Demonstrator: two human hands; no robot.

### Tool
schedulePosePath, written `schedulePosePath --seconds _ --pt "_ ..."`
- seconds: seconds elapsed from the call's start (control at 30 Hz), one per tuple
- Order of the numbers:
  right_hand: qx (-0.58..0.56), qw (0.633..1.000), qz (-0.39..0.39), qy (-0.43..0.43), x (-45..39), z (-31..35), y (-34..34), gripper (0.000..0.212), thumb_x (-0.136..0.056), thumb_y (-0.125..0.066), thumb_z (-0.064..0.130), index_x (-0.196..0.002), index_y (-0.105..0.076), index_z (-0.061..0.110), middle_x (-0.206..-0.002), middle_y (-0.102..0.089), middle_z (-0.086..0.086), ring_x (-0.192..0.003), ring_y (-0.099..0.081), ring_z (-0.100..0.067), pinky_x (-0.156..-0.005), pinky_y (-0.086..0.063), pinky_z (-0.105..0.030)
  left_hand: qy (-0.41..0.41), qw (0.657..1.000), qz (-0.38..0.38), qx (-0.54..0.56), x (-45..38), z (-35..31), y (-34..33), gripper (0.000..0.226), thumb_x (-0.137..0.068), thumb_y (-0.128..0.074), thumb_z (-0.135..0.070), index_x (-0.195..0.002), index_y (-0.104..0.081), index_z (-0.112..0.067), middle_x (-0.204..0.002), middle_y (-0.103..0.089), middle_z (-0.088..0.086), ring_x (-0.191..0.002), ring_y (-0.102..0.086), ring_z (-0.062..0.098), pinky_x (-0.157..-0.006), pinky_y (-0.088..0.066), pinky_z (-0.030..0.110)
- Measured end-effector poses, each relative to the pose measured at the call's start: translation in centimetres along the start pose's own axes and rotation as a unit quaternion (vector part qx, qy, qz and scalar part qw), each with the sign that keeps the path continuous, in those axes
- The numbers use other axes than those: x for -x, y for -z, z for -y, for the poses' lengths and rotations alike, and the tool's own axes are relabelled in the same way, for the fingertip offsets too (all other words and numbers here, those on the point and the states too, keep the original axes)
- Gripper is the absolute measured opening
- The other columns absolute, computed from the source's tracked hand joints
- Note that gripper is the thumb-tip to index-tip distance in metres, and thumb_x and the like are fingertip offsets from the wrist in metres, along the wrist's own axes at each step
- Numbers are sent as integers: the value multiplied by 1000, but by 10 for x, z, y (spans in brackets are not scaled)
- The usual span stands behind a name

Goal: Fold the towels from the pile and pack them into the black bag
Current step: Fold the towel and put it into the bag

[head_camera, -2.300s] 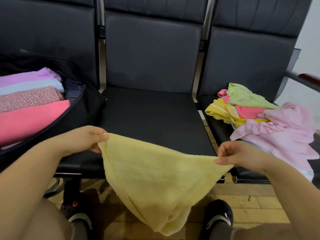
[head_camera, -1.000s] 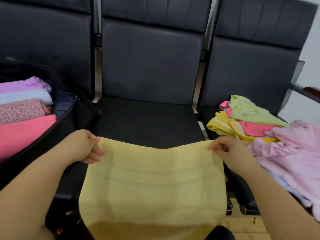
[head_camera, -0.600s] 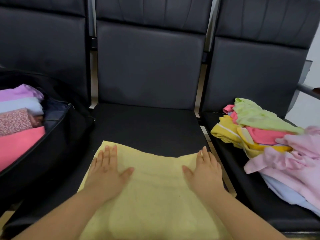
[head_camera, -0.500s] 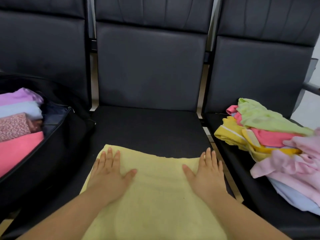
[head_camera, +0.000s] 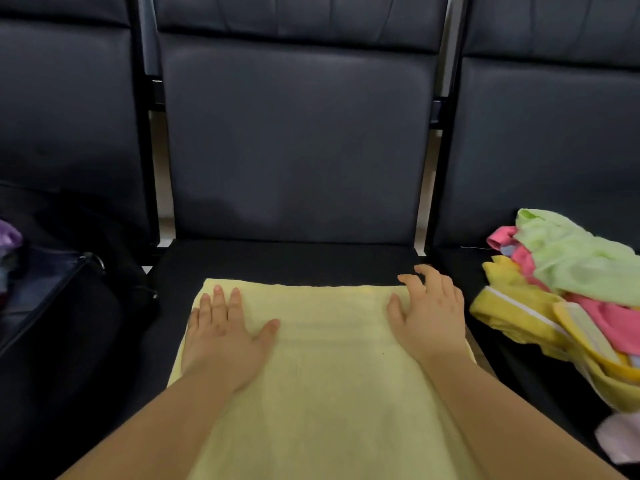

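We saw a row of three dark padded seats (head_camera: pixel 291 261), each with an upright backrest. On the middle seat a pale yellow towel (head_camera: pixel 325 358) lay spread flat, its far edge straight across the cushion. The left seat carried the black bag (head_camera: pixel 69 306), and the right seat held a loose pile of towels (head_camera: pixel 568 292) in green, pink and yellow.

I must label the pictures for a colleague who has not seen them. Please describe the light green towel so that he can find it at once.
Look at the row of three black chairs and go to the seat on the right, which holds a loose pile of towels. The light green towel lies crumpled on top of that pile, toward the backrest. It is the only green piece; those under it are pink and yellow.
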State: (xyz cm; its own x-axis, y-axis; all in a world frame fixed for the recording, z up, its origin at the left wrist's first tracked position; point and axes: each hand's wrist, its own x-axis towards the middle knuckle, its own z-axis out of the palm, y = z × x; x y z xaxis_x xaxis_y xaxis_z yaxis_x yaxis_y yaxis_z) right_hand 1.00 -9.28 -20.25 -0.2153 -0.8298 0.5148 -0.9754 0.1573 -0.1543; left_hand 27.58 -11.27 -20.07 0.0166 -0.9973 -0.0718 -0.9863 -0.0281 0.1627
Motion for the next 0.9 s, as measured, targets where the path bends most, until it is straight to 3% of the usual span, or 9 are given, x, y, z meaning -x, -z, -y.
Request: schedulePosePath --seconds 0.1,0.3,0.37,0.43,0.53,0.63,0.7,0.8,0.9 --pt "1 1000 -10 2 -25 1 -18 28 -86 -44 30 -86 -64 10 -83 -56 -5 -76 -55 -25 -62 -41 -33 1 1000 -15 -1 -33 -5 -1 86 -89 -12 -71 -153 10 -17 -160 15 7 -147 13 23 -120 7 37" --pt "-23 998 -56 1 -67 -2 -53 37 -85 -37 32 -69 -59 8 -65 -52 -4 -64 -44 -22 -57 -33 -29 -8 999 -34 27 -84 -13 -1 86 -88 -17 -71 -154 1 -18 -161 8 7 -148 7 22 -120 3 37" --pt "-4 996 -85 24 -76 -2 -59 40 -83 -34 30 -58 -56 7 -56 -50 -4 -57 -38 -21 -53 -30 -29 -6 994 -86 67 -89 -15 -1 80 -90 -31 -65 -152 -17 -15 -160 -4 8 -147 -3 24 -119 -4 36" --pt "18 996 -77 29 -80 -2 -61 41 -85 -34 28 -57 -56 7 -56 -52 -5 -57 -36 -21 -52 -30 -29 -11 975 -196 104 -88 -16 -1 57 -90 -50 -49 -134 -48 -13 -143 -37 11 -131 -32 27 -109 -21 37" --pt "20 999 33 -18 -78 -2 -55 41 -96 -37 31 -79 -64 7 -81 -60 -5 -78 -53 -25 -61 -41 -34 -28 971 -214 99 -83 -16 2 28 -93 -50 -39 -105 -58 -15 -106 -57 4 -95 -48 23 -87 -32 34" --pt "36 991 130 -23 -73 0 -29 45 -96 -37 49 -111 -65 16 -110 -61 0 -105 -54 -21 -79 -48 -34 -53 982 -152 94 -75 -10 6 34 -96 -40 -46 -112 -54 -19 -113 -57 0 -105 -50 21 -91 -33 32" --pt "43 973 226 -6 -69 3 -7 58 -94 -34 59 -137 -48 23 -129 -55 0 -119 -50 -21 -88 -47 -33 -70 989 -103 77 -63 -5 13 47 -96 -37 -52 -129 -48 -20 -127 -50 0 -119 -44 20 -101 -31 32" --pt "33 937 348 7 -50 10 20 74 -93 -28 65 -154 -6 29 -160 -17 1 -144 -23 -21 -112 -23 -38 -85 994 6 74 -32 -4 26 68 -95 -32 -59 -149 -25 -18 -153 -29 2 -141 -25 22 -115 -20 33" --pt "63 923 377 53 -19 15 44 76 -94 -25 66 -154 3 28 -161 7 -2 -149 0 -19 -118 -2 -40 -90 993 60 40 7 -1 35 74 -96 -28 -60 -154 -5 -20 -161 -3 4 -148 -2 21 -118 -4 33"
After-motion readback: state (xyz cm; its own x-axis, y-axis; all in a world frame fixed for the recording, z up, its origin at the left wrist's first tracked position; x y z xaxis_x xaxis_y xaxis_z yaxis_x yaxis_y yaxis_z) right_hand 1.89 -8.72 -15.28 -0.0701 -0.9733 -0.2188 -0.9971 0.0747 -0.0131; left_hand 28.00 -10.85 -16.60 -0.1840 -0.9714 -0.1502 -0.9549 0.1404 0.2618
